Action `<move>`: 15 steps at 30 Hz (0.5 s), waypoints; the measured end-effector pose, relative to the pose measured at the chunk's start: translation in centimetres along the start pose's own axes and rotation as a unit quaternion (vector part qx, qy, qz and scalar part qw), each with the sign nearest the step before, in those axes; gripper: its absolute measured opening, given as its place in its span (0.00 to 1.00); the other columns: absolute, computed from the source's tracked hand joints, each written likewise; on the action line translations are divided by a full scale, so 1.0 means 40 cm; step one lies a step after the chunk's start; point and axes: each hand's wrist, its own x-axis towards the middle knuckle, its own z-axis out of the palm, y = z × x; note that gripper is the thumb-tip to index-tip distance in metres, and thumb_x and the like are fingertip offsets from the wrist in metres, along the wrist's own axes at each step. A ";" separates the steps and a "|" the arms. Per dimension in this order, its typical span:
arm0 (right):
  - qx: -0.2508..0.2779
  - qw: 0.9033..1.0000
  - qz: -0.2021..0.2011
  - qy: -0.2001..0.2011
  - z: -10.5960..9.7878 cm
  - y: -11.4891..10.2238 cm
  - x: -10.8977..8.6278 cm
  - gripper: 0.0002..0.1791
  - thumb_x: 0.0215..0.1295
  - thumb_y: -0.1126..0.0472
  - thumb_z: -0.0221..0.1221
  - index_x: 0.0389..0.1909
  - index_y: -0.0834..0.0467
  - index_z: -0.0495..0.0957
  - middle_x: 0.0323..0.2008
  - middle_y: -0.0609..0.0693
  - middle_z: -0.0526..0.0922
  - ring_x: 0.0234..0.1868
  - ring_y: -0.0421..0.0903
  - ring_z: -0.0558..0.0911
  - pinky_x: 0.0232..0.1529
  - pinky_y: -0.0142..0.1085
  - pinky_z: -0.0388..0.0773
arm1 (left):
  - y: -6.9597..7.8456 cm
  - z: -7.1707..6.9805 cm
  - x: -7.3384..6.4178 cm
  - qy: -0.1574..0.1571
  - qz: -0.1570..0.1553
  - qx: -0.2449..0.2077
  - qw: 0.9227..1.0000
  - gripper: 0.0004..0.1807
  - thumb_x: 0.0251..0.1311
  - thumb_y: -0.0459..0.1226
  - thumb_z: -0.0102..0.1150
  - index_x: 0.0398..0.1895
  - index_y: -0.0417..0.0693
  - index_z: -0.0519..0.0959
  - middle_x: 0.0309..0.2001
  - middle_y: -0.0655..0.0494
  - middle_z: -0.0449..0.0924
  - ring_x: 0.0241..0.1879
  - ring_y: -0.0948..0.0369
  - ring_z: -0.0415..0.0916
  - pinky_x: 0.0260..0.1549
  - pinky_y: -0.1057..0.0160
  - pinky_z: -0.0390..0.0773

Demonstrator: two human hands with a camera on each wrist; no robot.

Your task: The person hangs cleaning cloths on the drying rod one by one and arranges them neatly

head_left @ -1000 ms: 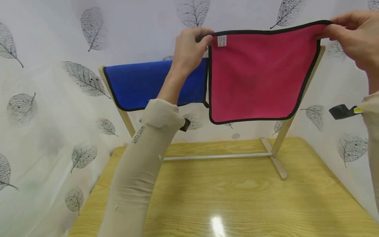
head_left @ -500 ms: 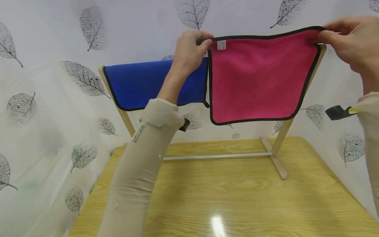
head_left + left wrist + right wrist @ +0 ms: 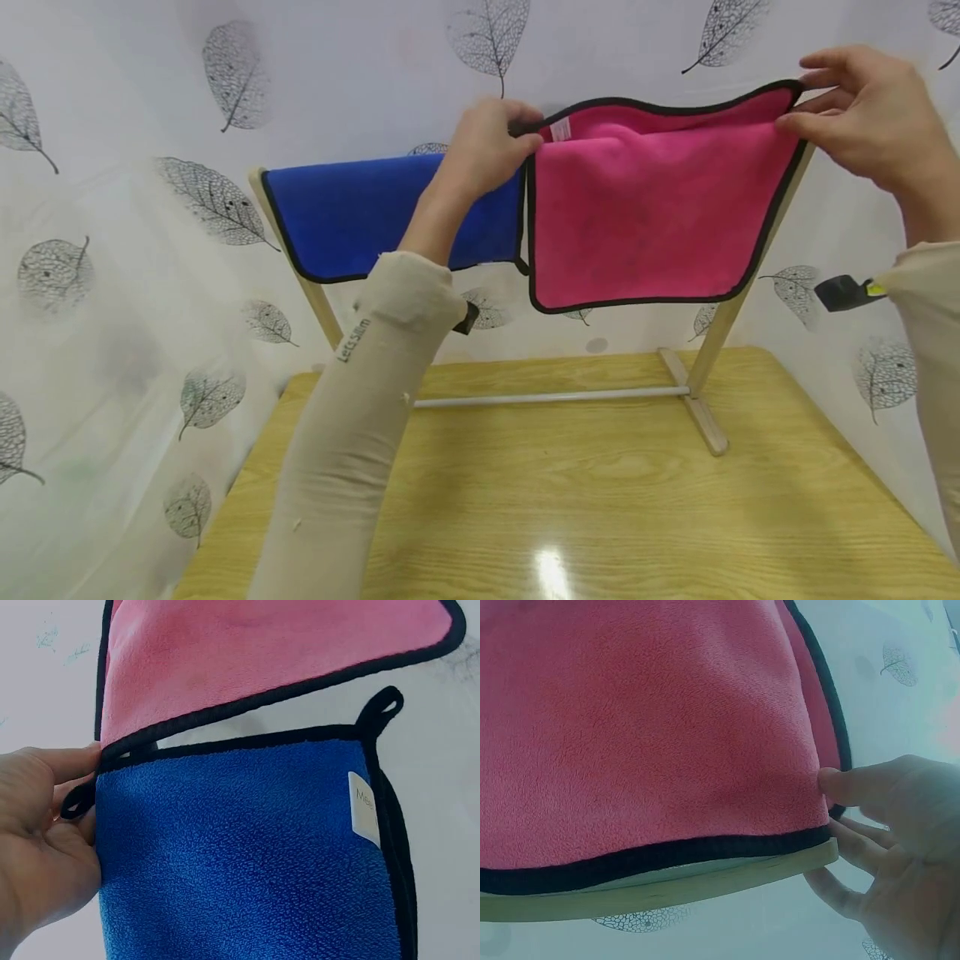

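Observation:
A pink cleaning cloth with black edging (image 3: 660,217) hangs folded over the top of a drying rack, its back flap and white label still showing above the fold. My left hand (image 3: 491,146) pinches it near the top left corner. In the left wrist view that hand (image 3: 49,825) lies beside the blue cloth (image 3: 247,847) and its black hanging loop. At the top right, my right hand (image 3: 870,117) holds the pink cloth between the thumb in front and the spread fingers behind. The right wrist view shows the thumb (image 3: 832,780) against the fold.
A blue cloth (image 3: 375,217) hangs over the rack's left half. The wooden rack has a right post (image 3: 716,342), a foot (image 3: 705,425) and a white lower bar (image 3: 555,397). It stands on a wood-grain table (image 3: 600,500) before a leaf-patterned sheet (image 3: 127,333).
Both hands have lowered the pink cloth's top edge; it now folds backward over the rack. My right hand has moved slightly left and its fingers have spread. The blue cloth has stayed put.

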 end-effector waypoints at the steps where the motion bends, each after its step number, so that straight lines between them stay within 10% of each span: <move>1: -0.004 1.000 0.002 -0.004 0.002 -0.001 -0.001 0.38 0.75 0.62 0.58 0.81 0.44 0.57 0.73 0.43 0.69 0.46 0.22 0.73 0.69 0.28 0.63 | 0.001 0.001 -0.001 -0.007 0.000 0.002 1.000 0.23 0.77 0.40 0.55 0.72 0.49 0.75 0.66 0.57 0.78 0.61 0.65 0.75 0.57 0.75 0.72; 4: -0.015 1.000 -0.001 -0.008 0.005 -0.002 -0.003 0.38 0.75 0.62 0.58 0.81 0.43 0.56 0.75 0.45 0.67 0.45 0.21 0.72 0.69 0.28 0.64 | 0.001 0.006 -0.004 -0.014 -0.003 -0.007 1.000 0.25 0.77 0.40 0.55 0.75 0.50 0.71 0.70 0.56 0.74 0.63 0.65 0.74 0.58 0.74 0.73; 9: -0.063 0.998 -0.021 -0.013 0.012 0.003 -0.011 0.22 0.78 0.58 0.56 0.68 0.61 0.75 0.43 0.29 0.76 0.39 0.25 0.70 0.60 0.23 0.67 | -0.002 0.009 -0.008 0.001 0.002 -0.001 1.000 0.24 0.77 0.40 0.55 0.74 0.52 0.71 0.73 0.55 0.68 0.67 0.63 0.69 0.59 0.72 0.70; 15: -0.092 0.995 -0.031 -0.031 0.014 0.005 -0.015 0.22 0.78 0.56 0.55 0.62 0.68 0.78 0.35 0.29 0.71 0.35 0.36 0.69 0.37 0.24 0.64 | -0.004 0.010 -0.008 0.004 0.025 0.029 0.999 0.15 0.79 0.39 0.53 0.59 0.47 0.84 0.56 0.54 0.82 0.52 0.63 0.77 0.51 0.71 0.75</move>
